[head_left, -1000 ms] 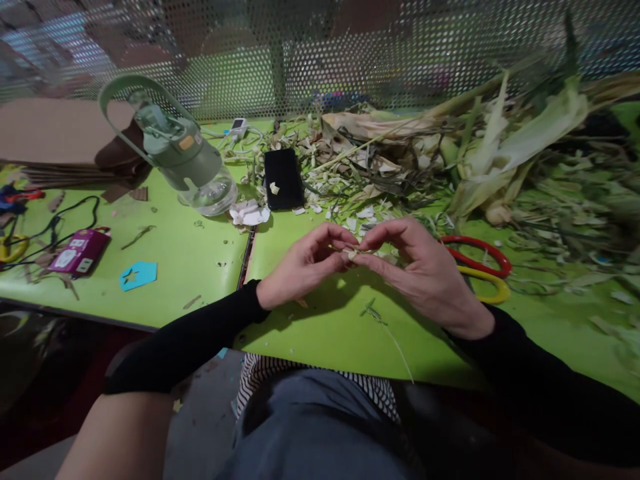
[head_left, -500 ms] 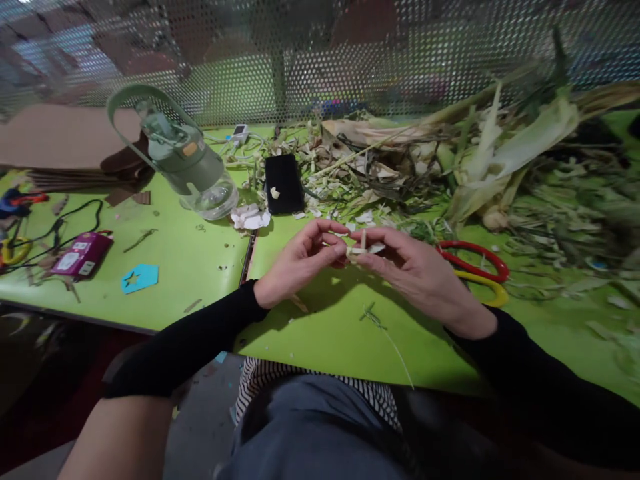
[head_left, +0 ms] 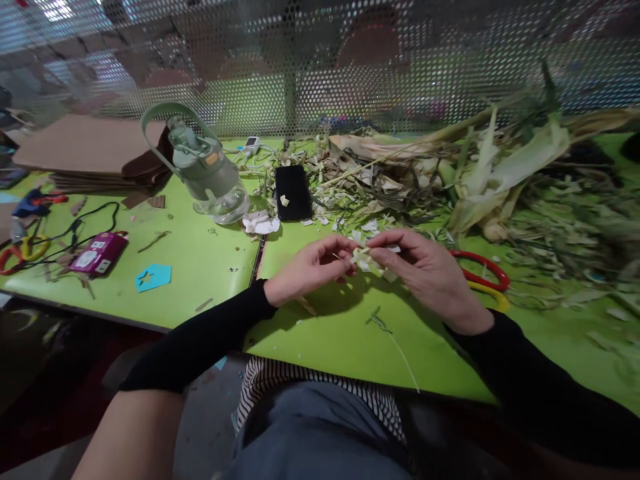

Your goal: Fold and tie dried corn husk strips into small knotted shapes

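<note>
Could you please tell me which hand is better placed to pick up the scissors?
Probably the right hand: the scissors lie just beside it, while the left hand is farther off. Both pinch a husk piece.

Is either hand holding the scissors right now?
No, the scissors lie on the table by the right hand, which pinches a husk piece with the left hand.

The pale scrap [head_left: 364, 259] is mostly buried under the pinching fingertips of the left hand [head_left: 310, 270] and right hand [head_left: 430, 280], and it's too small to make out. The right hand covers the scissors [head_left: 483, 260] apart from the handles. The husk pile [head_left: 575, 200] on the right is smeary and runs off the edge. Everything behind the mesh [head_left: 350, 67] is blur.
</note>
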Motion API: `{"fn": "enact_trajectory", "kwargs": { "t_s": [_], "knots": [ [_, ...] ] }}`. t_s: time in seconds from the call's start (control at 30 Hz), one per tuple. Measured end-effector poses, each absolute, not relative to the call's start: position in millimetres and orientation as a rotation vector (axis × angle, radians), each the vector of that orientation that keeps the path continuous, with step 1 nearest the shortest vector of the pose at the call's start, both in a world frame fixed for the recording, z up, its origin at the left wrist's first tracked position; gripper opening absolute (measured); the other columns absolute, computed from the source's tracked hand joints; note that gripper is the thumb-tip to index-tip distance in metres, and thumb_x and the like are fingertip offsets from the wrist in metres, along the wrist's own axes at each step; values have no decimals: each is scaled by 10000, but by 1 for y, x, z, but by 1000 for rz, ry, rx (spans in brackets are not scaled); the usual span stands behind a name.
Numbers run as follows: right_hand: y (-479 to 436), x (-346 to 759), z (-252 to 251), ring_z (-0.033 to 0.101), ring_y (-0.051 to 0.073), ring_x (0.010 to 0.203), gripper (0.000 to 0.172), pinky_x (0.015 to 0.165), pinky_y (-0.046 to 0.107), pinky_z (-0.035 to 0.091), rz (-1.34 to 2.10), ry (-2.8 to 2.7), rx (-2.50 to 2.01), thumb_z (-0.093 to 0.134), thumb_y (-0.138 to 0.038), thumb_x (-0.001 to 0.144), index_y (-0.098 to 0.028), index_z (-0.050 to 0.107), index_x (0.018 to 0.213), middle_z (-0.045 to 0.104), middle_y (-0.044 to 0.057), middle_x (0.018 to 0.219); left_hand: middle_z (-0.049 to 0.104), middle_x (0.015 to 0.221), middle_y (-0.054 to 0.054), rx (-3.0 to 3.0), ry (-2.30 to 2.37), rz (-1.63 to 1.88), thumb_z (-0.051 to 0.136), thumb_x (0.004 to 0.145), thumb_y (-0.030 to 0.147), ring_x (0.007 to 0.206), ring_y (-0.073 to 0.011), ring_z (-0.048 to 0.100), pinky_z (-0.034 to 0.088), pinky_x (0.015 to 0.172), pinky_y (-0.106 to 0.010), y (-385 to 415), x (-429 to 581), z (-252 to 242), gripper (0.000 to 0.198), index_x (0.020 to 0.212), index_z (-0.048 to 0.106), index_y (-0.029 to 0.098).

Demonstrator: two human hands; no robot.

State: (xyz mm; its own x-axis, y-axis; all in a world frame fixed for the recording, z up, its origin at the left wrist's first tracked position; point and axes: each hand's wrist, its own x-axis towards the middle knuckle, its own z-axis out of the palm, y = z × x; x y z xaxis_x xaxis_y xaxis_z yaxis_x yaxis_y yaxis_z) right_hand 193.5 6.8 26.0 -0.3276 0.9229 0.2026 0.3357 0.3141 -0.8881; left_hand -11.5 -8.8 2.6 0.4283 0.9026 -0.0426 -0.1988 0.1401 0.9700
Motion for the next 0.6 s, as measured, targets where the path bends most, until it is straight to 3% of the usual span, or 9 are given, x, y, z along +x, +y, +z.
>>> {"fn": "enact_trajectory", "kwargs": {
  "t_s": [0.13,0.37,0.6],
  "knots": [
    [6,191,24,604,135,647,320,558,266,508,1086,-1787,-1090,777,-510,822,-219,673,908,692,18,842,694,935,-39,1221,720,914,705,908,290,819,-108,665,521,767,-259,-8,-10,-3,224,1059,640,137],
    [6,192,23,552,127,579,229,471,257,448,1024,-1633,-1100,751,-429,861,-242,624,897,625,-9,770,764,1005,-85,1172,693,877,707,930,308,900,-138,710,535,842,-288,-7,-12,-5,418,1305,620,145],
    [-4,182,13,606,152,642,296,571,306,516,907,-1744,-1057,730,-511,875,-233,652,938,675,4,809,726,843,-18,1077,691,851,815,803,483,759,-103,667,515,758,-282,-8,-4,-8,432,993,639,136]
  ]
}}
